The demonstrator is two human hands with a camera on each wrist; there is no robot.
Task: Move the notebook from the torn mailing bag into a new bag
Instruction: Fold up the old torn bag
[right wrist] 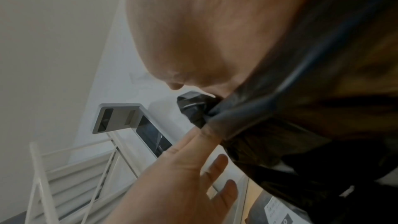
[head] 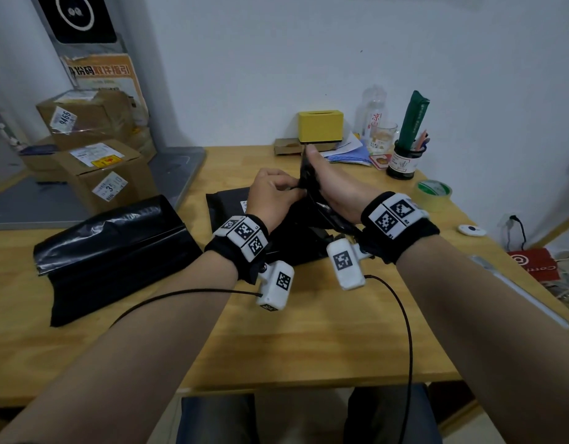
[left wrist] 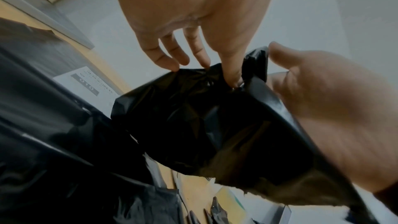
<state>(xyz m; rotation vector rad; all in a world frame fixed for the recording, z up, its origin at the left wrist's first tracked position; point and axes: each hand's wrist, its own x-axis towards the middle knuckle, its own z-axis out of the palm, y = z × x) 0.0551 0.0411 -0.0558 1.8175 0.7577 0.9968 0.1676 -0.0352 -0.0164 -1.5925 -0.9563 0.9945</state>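
- Closest in, both hands are up off the wooden table (head: 308, 331), working one crumpled black mailing bag (head: 308, 216) between them.
- Left hand (head: 270, 200): head view only gives you its back, fingers curled in toward the plastic. The left wrist view is what actually shows it, thumb and fingertips (left wrist: 231, 76) pinching a bunched edge of the black mailing bag (left wrist: 204, 122).
- Right hand (head: 331, 187): from the head cam the thumb sticks up along a raised flap. In the left wrist view the right hand (left wrist: 323, 108) lies behind the film with the thumb over the top edge, so it's gripping the bag too. Right wrist view is super close and blurry, just palm and gathered black plastic (right wrist: 280, 125), with the left hand's fingers (right wrist: 193, 159) reaching in.
- The notebook: can't see it anywhere, so I can't tell which bag it's in.
- Just behind the hands a flat black package (head: 228, 203) with a white label lies on the table; the label text only shows in the wrist views, too blurry to read.
- Off to the left, another black bag (head: 110, 254) lies folded flat, well apart from the hands.
- Right side: roll of green tape (head: 433, 193) near the table edge.
- Far end by the wall: yellow box (head: 320, 126), glass jar (head: 405, 161) holding pens.
- Past the table on the left, stacked cardboard boxes (head: 94, 142), head view only.
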